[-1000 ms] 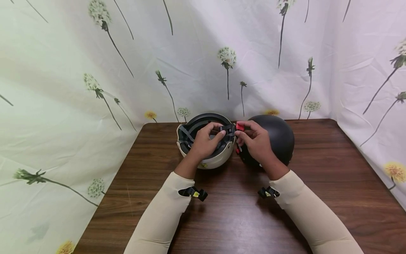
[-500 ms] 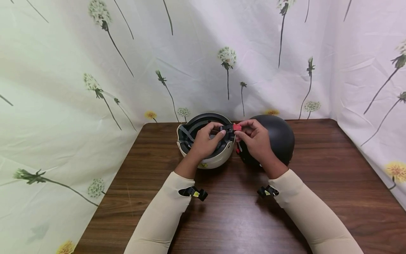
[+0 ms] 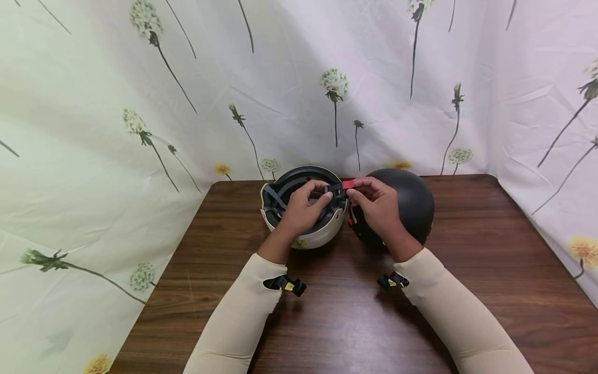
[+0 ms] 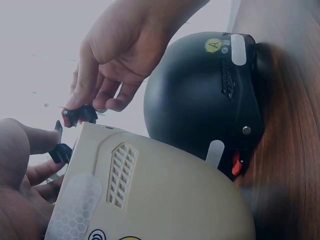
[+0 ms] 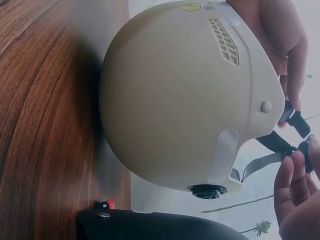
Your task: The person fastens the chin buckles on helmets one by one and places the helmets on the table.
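Observation:
An upturned cream helmet [image 3: 320, 238] with a dark lining rests on the table. Over its right rim, my left hand [image 3: 300, 209] pinches a black buckle piece [image 4: 61, 153] between thumb and fingers. Facing it, my right hand [image 3: 379, 206] pinches the other buckle half, black with a red tab [image 3: 348, 184]. A small gap shows between the two pieces in the left wrist view. Grey and black chin straps [image 5: 262, 162] run from the helmet to the right hand's fingers. A black helmet [image 3: 415, 202] lies dome up, just behind the right hand.
The brown wooden table [image 3: 327, 322] ends at a white curtain [image 3: 289, 104] printed with dandelions. A small red part [image 4: 237, 163] shows at the black helmet's edge, close to the cream one.
My right hand has shifted the red tab slightly left and turned it flatter, in line with the black piece. The left hand and both helmets stay in place.

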Available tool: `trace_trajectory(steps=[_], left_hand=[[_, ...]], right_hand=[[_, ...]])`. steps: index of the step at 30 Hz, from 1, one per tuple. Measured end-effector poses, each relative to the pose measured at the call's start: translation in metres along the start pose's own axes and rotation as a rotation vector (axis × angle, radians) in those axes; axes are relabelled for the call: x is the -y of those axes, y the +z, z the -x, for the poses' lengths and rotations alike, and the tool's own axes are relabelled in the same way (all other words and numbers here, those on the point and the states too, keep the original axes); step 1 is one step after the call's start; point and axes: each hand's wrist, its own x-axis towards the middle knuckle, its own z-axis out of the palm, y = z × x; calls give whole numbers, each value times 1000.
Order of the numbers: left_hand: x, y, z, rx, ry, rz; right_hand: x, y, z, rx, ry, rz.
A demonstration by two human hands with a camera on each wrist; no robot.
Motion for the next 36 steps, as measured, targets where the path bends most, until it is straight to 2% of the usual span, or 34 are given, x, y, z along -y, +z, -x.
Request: trace_trajectory(steps=[11,20,27,36], left_hand=[[0,2,-1,5,4,-23],[-2,4,-1,-2,-31,-42],[-2,5,-1,2,-46,-47],[-1,5,-1,4,-27,-56]], right_hand=[[-5,1,-2,-31,-28,-18],[-4,3,-3,-61,-53,-70],[-5,2,-2,-56,-27,-74],[-6,2,-2,-24,-34,-68]])
